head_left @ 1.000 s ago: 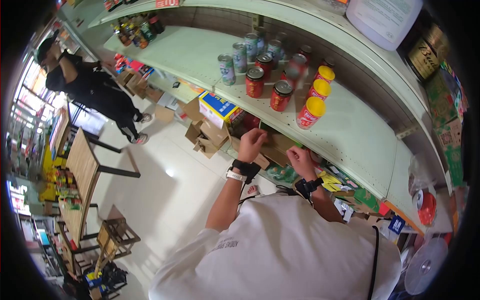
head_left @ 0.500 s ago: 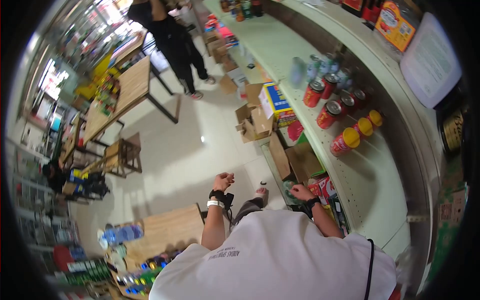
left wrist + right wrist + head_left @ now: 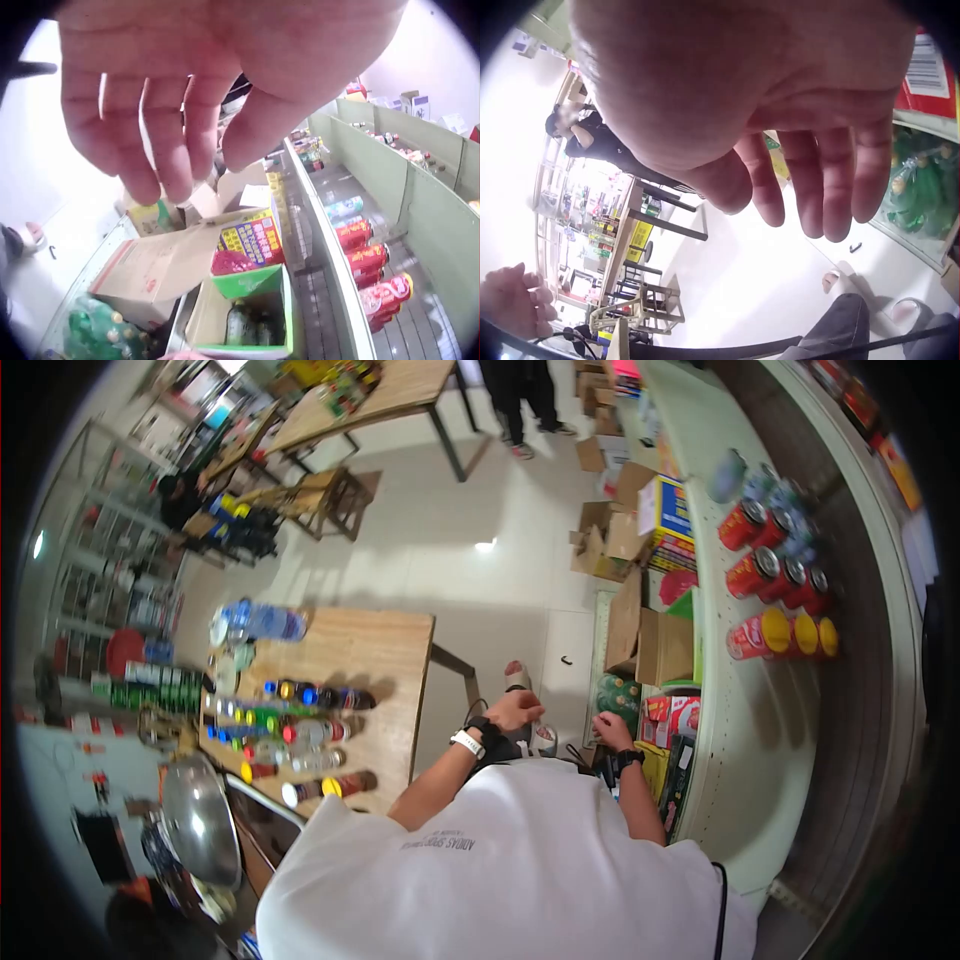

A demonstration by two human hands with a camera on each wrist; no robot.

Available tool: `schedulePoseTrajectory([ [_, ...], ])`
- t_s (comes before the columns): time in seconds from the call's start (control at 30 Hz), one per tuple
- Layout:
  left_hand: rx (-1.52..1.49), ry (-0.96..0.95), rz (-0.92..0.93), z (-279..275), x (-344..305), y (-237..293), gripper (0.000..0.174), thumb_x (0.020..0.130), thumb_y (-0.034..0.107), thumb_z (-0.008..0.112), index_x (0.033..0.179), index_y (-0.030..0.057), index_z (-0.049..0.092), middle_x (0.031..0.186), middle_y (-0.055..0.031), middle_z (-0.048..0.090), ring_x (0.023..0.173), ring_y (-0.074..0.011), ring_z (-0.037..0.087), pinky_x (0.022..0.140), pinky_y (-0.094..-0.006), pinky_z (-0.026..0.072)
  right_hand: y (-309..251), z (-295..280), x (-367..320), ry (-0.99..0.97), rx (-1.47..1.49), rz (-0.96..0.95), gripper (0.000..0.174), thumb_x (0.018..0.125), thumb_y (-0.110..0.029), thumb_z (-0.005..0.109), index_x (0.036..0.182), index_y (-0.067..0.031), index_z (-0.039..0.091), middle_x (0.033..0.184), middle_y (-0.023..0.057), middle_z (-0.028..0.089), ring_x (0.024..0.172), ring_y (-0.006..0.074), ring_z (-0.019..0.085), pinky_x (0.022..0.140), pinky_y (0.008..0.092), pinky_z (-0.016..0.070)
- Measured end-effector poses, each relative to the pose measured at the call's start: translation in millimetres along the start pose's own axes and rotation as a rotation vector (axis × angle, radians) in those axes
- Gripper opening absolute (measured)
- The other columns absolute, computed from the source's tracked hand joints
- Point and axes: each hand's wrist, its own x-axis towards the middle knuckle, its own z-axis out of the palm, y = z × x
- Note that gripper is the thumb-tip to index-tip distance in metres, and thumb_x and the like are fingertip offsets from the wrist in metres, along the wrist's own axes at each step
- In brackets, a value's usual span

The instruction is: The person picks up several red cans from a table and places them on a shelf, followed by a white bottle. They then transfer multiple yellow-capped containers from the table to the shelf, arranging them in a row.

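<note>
My left hand [image 3: 515, 709] hangs in front of my body, above the floor between the wooden table [image 3: 395, 650] and the shelf. In the left wrist view the same hand [image 3: 187, 82] has loosely bent fingers and nothing in its grasp. My right hand [image 3: 612, 730] hovers beside the lower shelf, close over a green-wrapped pack of bottles [image 3: 619, 698]. Its fingers [image 3: 838, 187] hang relaxed in the right wrist view, also holding nothing. Red cans [image 3: 752, 575] and yellow-lidded tubs [image 3: 750, 635] stand in rows on the green shelf [image 3: 740, 760] at the right.
Several bottles [image 3: 315, 732] and large water bottles [image 3: 265, 622] stand on the table at my left. Open cardboard boxes [image 3: 625, 615] line the shelf's foot. A stool [image 3: 320, 500] and another table [image 3: 390, 400] are farther off. A person [image 3: 520, 400] stands at the back.
The head view has swung left, so the shelf has slid toward the right edge and the bottle-covered table has come fully into view. Both hands have moved away from the shelf cans and remain empty.
</note>
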Motion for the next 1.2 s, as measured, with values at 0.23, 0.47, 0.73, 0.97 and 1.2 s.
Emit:
schedulePoseTrajectory([
  [0.23, 0.353, 0.007, 0.028, 44, -38, 14, 0.03, 0.089, 0.03, 0.065, 0.099, 0.0014, 0.067, 0.088, -0.0161, 0.073, 0.085, -0.035, 0.069, 0.078, -0.0432, 0.0536, 82, 20, 8, -0.226, 0.144, 0.287, 0.02, 0.095, -0.026, 0.061, 0.091, -0.0059, 0.062, 0.076, 0.004, 0.063, 0.063, 0.0145, 0.062, 0.052, 0.0284, 0.0482],
  [0.47, 0.309, 0.106, -0.124, 51, -100, -27, 0.039, 0.084, 0.035, 0.067, 0.103, 0.0012, 0.067, 0.085, -0.0193, 0.071, 0.084, -0.0364, 0.068, 0.075, -0.0442, 0.0531, 87, 33, 21, -0.311, 0.084, 0.471, 0.016, 0.094, -0.022, 0.059, 0.099, -0.0064, 0.057, 0.076, 0.0072, 0.061, 0.06, 0.0184, 0.06, 0.048, 0.0295, 0.0467],
  [0.73, 0.133, 0.422, -0.224, 65, -192, -66, 0.039, 0.083, 0.036, 0.068, 0.099, 0.0006, 0.069, 0.094, -0.0223, 0.071, 0.091, -0.0383, 0.067, 0.08, -0.0448, 0.0533, 41, 70, 38, -0.378, -0.066, 0.371, 0.014, 0.093, -0.021, 0.059, 0.1, -0.0084, 0.058, 0.078, 0.0069, 0.062, 0.063, 0.0151, 0.059, 0.048, 0.0272, 0.0457],
  [0.97, -0.2, 0.512, -0.219, 139, -277, -112, 0.041, 0.087, 0.04, 0.067, 0.102, 0.002, 0.067, 0.095, -0.0149, 0.071, 0.09, -0.0285, 0.068, 0.08, -0.038, 0.0529, 42, 129, -28, -0.451, -0.239, 0.234, 0.016, 0.094, -0.022, 0.058, 0.103, -0.0089, 0.062, 0.078, 0.0055, 0.063, 0.065, 0.0148, 0.062, 0.049, 0.026, 0.047],
  [1.2, -0.566, 0.811, -0.296, 211, -383, -149, 0.027, 0.093, 0.029, 0.067, 0.1, 0.0032, 0.066, 0.086, -0.0025, 0.068, 0.076, -0.0126, 0.063, 0.068, -0.0288, 0.0522, 73, 183, -132, -0.735, -0.403, 0.344, 0.013, 0.095, -0.022, 0.058, 0.1, -0.0102, 0.062, 0.08, 0.0023, 0.064, 0.07, 0.011, 0.063, 0.054, 0.0263, 0.0485],
])
